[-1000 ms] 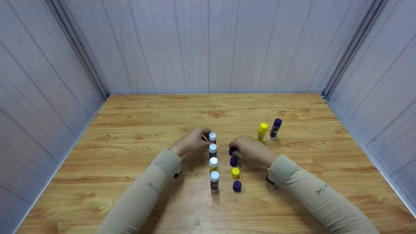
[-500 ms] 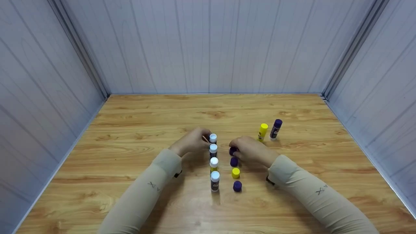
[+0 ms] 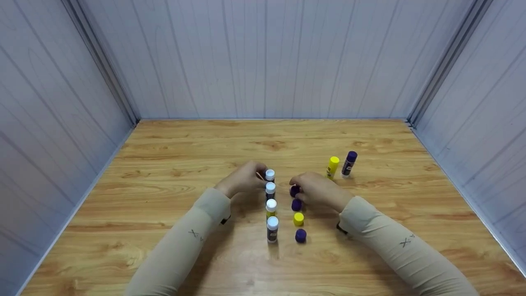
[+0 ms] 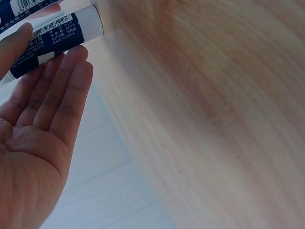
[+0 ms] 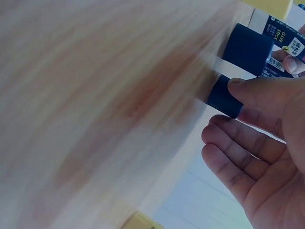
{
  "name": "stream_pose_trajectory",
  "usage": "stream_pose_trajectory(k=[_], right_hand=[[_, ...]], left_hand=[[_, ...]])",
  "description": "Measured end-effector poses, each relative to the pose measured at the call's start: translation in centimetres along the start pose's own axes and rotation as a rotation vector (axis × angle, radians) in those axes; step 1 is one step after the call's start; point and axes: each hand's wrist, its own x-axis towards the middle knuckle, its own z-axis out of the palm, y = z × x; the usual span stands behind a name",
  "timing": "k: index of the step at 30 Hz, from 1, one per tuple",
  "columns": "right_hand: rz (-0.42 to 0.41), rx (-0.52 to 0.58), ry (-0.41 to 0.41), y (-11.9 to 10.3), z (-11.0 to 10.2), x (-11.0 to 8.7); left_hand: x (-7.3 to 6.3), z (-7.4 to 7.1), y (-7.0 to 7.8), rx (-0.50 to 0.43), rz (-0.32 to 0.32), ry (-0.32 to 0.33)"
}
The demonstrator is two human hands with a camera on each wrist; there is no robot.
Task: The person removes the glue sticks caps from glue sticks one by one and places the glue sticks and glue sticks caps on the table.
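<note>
At the centre of the head view, your left hand (image 3: 244, 179) grips the uppermost white-topped glue stick (image 3: 270, 174) of four, while your right hand (image 3: 318, 190) pinches the uppermost dark cap (image 3: 294, 190), just rightward; a yellow stick (image 3: 333, 167) and purple stick (image 3: 349, 164) stand at centre right.

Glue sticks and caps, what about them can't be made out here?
Head view: lower part of the row's farthest stick, behind the next stick.
Head view: part of the farthest cap, covered by the right hand.
Head view: print on the nearest stick, too small to read.
Left wrist view: the rest of the upper stick, cut off by the edges.
</note>
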Motion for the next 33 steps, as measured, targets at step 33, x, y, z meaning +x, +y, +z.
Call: stream_pose_trajectory(k=[33], right_hand=[[0.105, -0.021, 0.328, 3.2, -7.7, -5.5]], left_hand=[[0.2, 0.0, -0.1, 0.048, 0.035, 0.005]])
